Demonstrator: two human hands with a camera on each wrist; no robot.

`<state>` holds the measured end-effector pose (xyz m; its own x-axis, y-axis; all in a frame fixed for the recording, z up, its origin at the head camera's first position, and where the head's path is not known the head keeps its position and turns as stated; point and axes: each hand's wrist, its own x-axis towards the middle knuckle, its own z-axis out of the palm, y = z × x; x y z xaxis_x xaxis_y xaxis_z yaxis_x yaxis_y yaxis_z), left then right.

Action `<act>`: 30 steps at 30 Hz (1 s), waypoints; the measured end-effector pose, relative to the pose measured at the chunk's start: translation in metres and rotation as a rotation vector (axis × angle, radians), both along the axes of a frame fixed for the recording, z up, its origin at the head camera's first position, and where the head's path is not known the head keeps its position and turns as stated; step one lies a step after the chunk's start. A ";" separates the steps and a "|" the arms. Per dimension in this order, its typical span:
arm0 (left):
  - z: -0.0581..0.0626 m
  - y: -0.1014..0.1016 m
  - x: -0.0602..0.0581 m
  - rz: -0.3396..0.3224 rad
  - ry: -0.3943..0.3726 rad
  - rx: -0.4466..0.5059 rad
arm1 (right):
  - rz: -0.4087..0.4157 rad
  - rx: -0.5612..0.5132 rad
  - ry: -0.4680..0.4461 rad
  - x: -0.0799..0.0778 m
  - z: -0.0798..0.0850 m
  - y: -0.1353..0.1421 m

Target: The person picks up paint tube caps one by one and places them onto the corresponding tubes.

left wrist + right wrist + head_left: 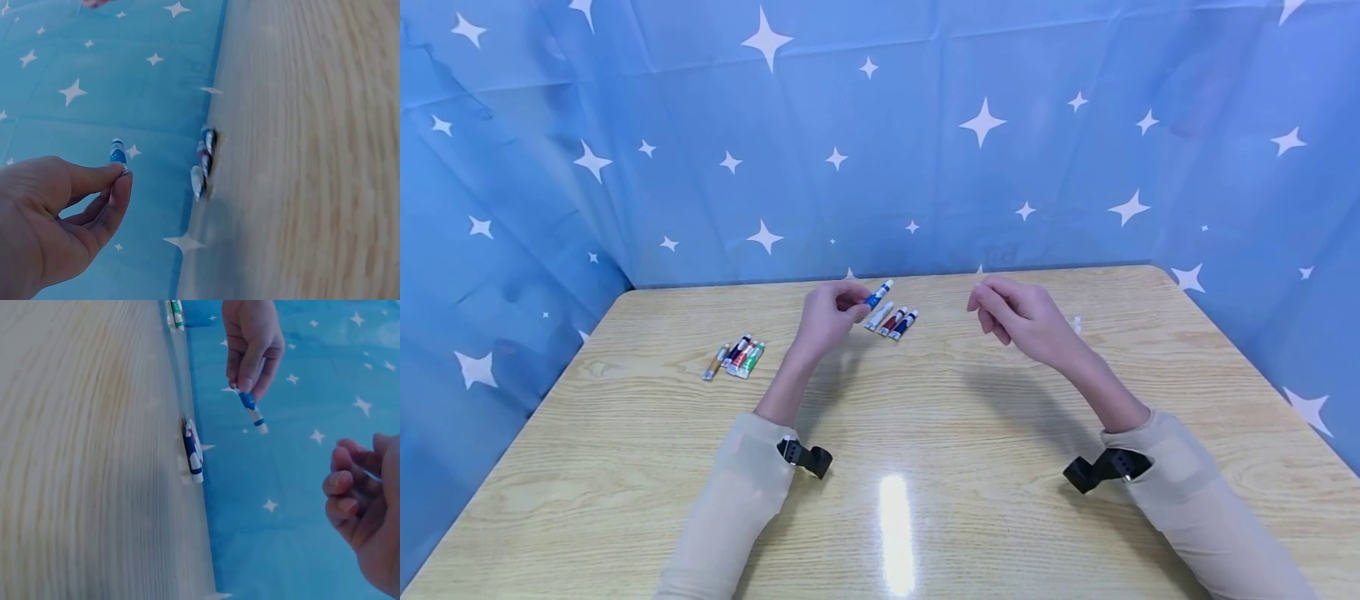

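My left hand (831, 317) pinches a blue paint tube (878, 295) between thumb and fingertips, its white-capped end pointing up and away. In the left wrist view the tube is held by its lower end, above the table. Just beside it on the table lie three paint tubes: a white one (880, 315), a red one (892, 321) and a dark blue one (904, 324), side by side. To their right, my right hand (1011, 312) hovers over the table with loosely bent fingers and nothing in them.
Farther left on the wooden table (970, 500) lies a group of several tubes, among them an orange-gold one (716, 363) and a green one (751, 360). A small white object (1077, 324) shows behind my right wrist. A blue star-patterned curtain (880, 192) hangs along the far edge.
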<state>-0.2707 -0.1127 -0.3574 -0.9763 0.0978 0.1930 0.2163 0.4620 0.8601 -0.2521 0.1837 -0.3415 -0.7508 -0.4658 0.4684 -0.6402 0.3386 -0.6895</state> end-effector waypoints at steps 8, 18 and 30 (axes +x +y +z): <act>-0.013 -0.006 -0.014 0.086 -0.087 -0.012 | -0.025 0.028 -0.004 0.001 -0.003 0.012; -0.025 -0.010 -0.021 0.113 -0.107 -0.049 | -0.069 0.054 -0.003 -0.003 -0.006 0.027; -0.032 -0.011 -0.027 0.121 -0.151 -0.045 | -0.074 0.029 -0.031 -0.006 -0.008 0.035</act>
